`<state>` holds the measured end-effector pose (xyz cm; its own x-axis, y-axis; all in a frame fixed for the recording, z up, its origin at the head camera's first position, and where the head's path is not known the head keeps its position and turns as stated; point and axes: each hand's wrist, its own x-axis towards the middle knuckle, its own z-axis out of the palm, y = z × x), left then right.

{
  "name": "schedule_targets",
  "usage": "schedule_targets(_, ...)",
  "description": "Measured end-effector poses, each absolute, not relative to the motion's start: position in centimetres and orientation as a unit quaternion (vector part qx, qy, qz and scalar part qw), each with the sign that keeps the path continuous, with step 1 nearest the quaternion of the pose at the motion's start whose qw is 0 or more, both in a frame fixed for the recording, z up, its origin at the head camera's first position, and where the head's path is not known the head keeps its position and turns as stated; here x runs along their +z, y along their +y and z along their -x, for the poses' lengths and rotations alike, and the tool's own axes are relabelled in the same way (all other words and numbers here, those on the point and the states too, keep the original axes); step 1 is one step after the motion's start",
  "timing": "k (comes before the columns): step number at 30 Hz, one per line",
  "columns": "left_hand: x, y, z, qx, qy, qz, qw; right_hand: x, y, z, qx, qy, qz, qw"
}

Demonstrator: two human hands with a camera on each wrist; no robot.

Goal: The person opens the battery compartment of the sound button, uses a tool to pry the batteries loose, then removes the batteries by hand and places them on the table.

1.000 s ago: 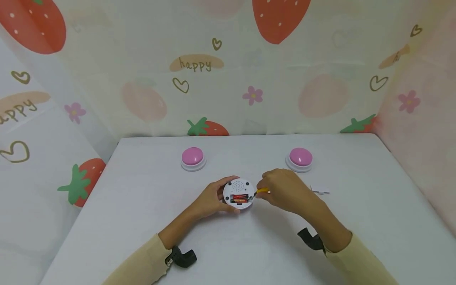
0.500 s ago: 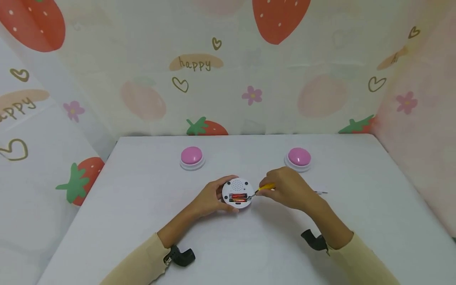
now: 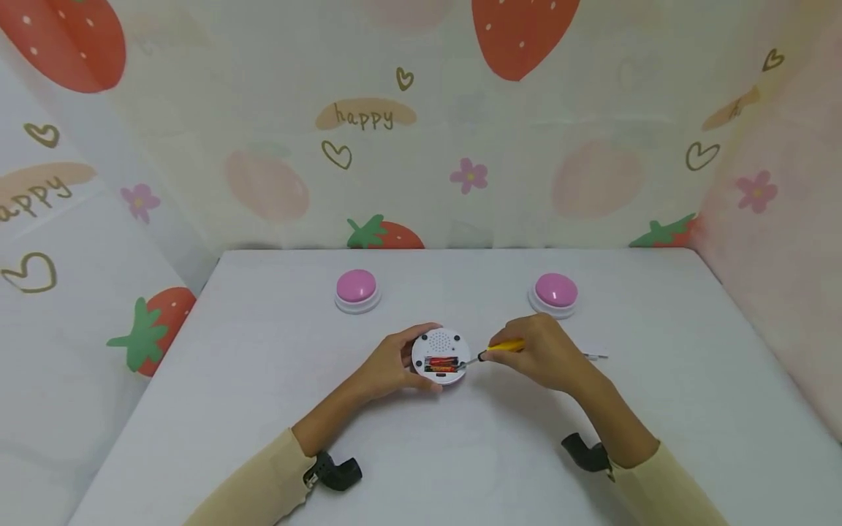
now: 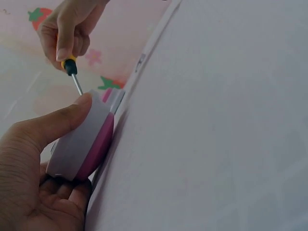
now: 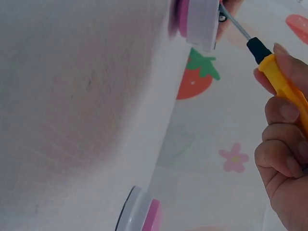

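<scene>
A round white button device [image 3: 441, 343] with a pink dome is turned underside up, its battery compartment exposed with red-and-black batteries [image 3: 441, 364] inside. My left hand [image 3: 388, 369] grips it by the rim, thumb on the near side and fingers round the far side. The pink dome faces down toward the table in the left wrist view. My right hand [image 3: 542, 354] holds a screwdriver [image 5: 284, 86] by its yellow handle. The shaft points left and down, its tip at the right end of the battery compartment.
Two more pink-topped buttons stand farther back on the white table, a left one [image 3: 357, 290] and a right one [image 3: 554, 294]. A small thin grey piece [image 3: 596, 356] lies right of my right hand, partly hidden behind it. Strawberry-patterned sheets rise behind the table.
My right hand has drawn back to the right, and more of the screwdriver's shaft and handle shows. Its tip stays at the compartment. The left hand keeps its hold on the button device.
</scene>
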<state>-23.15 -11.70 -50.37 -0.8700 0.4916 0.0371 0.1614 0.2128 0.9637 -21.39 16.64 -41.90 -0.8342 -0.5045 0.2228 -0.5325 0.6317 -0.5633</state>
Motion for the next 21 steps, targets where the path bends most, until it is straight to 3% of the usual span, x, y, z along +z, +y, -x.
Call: schedule_targets(21,-50.28,-11.71,23.14,0.592,0.764,-0.208,0.148,-41.67,16.98,21.29,0.325,-0.911,-0.254,-0.013)
